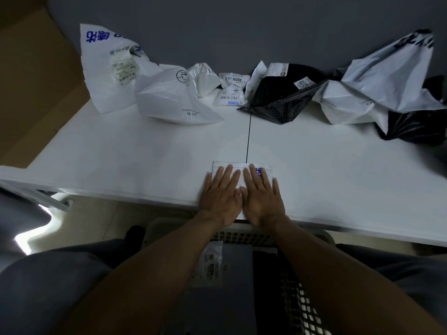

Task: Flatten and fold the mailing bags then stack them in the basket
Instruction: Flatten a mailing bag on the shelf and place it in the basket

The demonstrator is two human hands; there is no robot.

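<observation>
Closest in, between the person's knees and just under the near edge of the surface, the basket is already holding some folded bags: a pale labelled one, a grey one and a black one lying side by side or overlapping, so part of the stacking looks done. Just beyond, at the near edge, the left hand and the right hand are pressing side by side on a folded white bag. The fingers of both are lying straight and slightly spread, gripping nothing. This bag seems to be getting its last flattening, with only the drop into the basket remaining. Much is still waiting along the far edge against the grey wall. Going from the left, a tall white bag with blue print is standing puffed up, a white bag with a round logo is lying beside it, then small labelled packets, a black dotted bag, a big crumpled white bag and a black bag at the far right. None of these is flattened yet, so I judge the task less than half done. A brown cardboard sheet is leaning at the far left. A thin dark line is running from the dotted bag toward the hands; whether seam or cord, I cannot tell. Nothing is blocking the way to the basket.
</observation>
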